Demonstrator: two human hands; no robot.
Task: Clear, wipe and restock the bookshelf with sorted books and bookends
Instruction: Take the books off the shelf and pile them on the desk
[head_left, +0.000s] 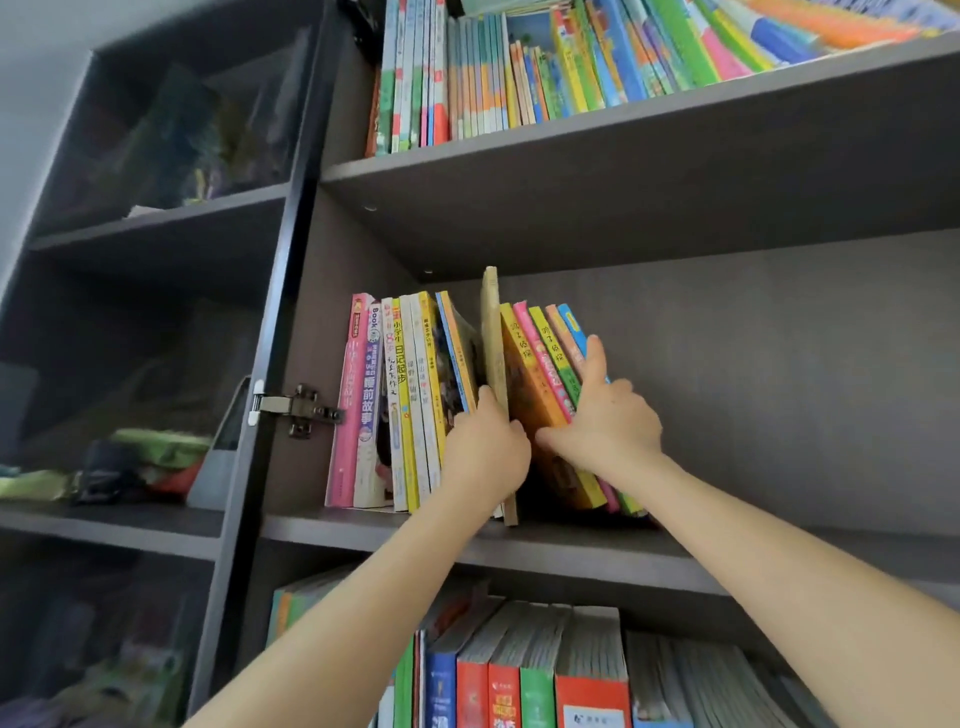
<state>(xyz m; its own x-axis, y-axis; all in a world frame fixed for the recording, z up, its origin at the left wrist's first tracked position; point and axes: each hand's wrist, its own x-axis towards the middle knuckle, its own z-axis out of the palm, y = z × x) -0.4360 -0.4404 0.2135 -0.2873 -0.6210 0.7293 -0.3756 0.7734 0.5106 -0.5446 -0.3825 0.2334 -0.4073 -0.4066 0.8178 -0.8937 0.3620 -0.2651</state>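
Observation:
On the middle shelf (571, 545) of the dark bookshelf, a row of thin colourful books (395, 405) stands at the left end. My left hand (485, 452) grips a tall beige book (493, 353) that stands between this row and a leaning group. My right hand (602, 421) presses against that leaning group of orange, pink and green books (540, 374), fingers spread over their spines and thumb underneath. The right part of this shelf holds nothing.
The shelf above (623, 130) is packed with thin picture books (519, 73). The shelf below holds thick books (540, 670) with red, green and blue spines. At left, an open glass door (249, 415) with a metal hinge (301, 410) fronts a compartment with folded cloth items (145, 462).

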